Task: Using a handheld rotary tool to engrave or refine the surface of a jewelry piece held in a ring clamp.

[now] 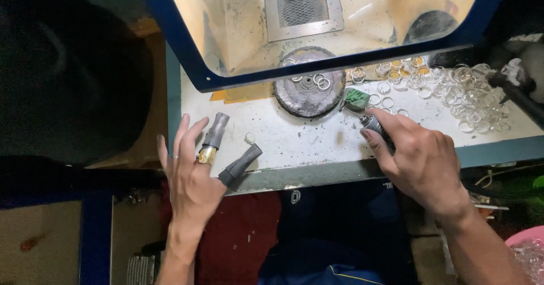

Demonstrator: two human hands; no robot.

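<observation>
Head view, looking straight down. The left hand [190, 174] lies spread at the front-left edge of the table [294, 143]. Its index finger and thumb wear grey rubber finger guards [216, 131], and a gold-coloured ring [206, 155] sits at the base of the guarded finger. The fingers are splayed and released; they grip nothing.

The right hand [422, 160] is curled round a small dark-barrelled hand tool [375, 127], its fingers clenched on the barrel. The tool's long axis runs from the hand up and to the left, ending in a green tip [357, 100] that touches or nearly touches the edge of the round dark polishing disc [309, 89].

A few silver rings [321, 82] lie on that disc, just up-left of the tool tip, so the right hand is much the nearer to them. One loose ring [250, 138] lies on the table between the two hands, just beside the guarded thumb and so nearer the left hand. A large heap of silver and gold rings [453, 89] spreads behind and to the right of the right hand.

A blue-framed hood [192, 64] overhangs the back of the table and covers part of the disc, limiting room rearward. Open table lies between the hands, and its front edge runs just under both wrists.
</observation>
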